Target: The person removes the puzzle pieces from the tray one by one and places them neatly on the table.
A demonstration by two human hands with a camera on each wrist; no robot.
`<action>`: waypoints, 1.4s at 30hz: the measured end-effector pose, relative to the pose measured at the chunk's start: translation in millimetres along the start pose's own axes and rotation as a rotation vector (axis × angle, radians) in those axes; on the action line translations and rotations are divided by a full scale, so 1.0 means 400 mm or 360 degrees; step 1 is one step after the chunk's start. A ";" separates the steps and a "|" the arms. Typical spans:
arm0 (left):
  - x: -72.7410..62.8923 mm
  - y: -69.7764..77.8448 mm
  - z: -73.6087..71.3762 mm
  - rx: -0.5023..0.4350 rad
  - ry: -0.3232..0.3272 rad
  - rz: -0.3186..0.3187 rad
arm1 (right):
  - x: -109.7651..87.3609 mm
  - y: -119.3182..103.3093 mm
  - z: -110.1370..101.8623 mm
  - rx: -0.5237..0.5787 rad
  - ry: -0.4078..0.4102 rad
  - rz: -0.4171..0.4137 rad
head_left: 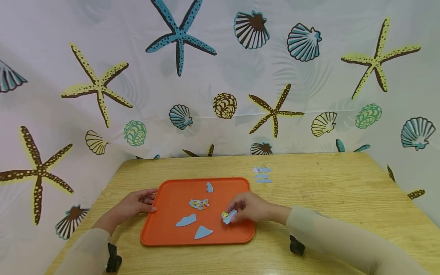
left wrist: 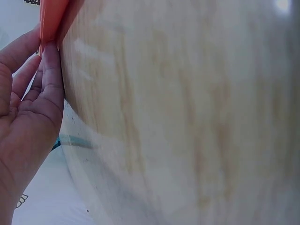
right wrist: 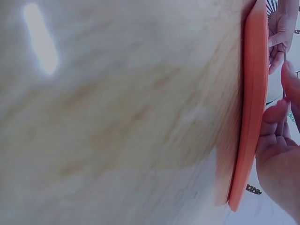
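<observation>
An orange tray (head_left: 165,233) lies on the wooden table. My left hand (head_left: 132,204) holds its left edge, the thumb at the rim; in the left wrist view the fingers (left wrist: 52,70) meet the edge of the tray. Over the tray's right part my right hand (head_left: 251,207) pinches a small pale blue paper piece (head_left: 229,217) with a coloured print. Left of that hand lie a piece with a colourful print (head_left: 199,204), a small light blue piece (head_left: 209,187), a plain curved piece (head_left: 186,220) and a plain triangular piece (head_left: 203,232).
Several light blue paper strips (head_left: 262,176) lie on the table (head_left: 326,183) behind the tray's right corner. A white curtain (head_left: 220,68) printed with starfish and shells hangs behind and beside the table.
</observation>
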State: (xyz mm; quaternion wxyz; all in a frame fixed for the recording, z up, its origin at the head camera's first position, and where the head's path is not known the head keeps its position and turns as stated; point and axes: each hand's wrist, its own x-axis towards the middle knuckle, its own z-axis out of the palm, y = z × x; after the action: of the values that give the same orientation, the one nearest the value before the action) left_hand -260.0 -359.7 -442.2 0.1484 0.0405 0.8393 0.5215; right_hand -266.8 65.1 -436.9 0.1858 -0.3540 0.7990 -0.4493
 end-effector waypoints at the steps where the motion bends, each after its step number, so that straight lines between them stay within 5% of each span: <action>1: 0.000 0.001 0.000 0.0004 0.0005 -0.0003 | -0.002 0.000 -0.003 -0.0001 0.0025 0.0007; 24: 0.001 0.002 0.006 -0.0016 0.0008 0.0013 | -0.057 0.035 -0.100 0.0093 0.0320 0.0011; 42: 0.006 -0.003 0.004 -0.0021 -0.0006 0.0031 | -0.087 0.112 -0.175 0.0024 0.0658 0.0202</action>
State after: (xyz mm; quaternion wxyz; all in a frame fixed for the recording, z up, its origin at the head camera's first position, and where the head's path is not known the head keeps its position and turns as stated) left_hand -261.7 -358.2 -444.3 0.1453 0.0487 0.8351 0.5283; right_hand -303.8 147.1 -438.8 0.0485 -0.2018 0.8373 -0.5058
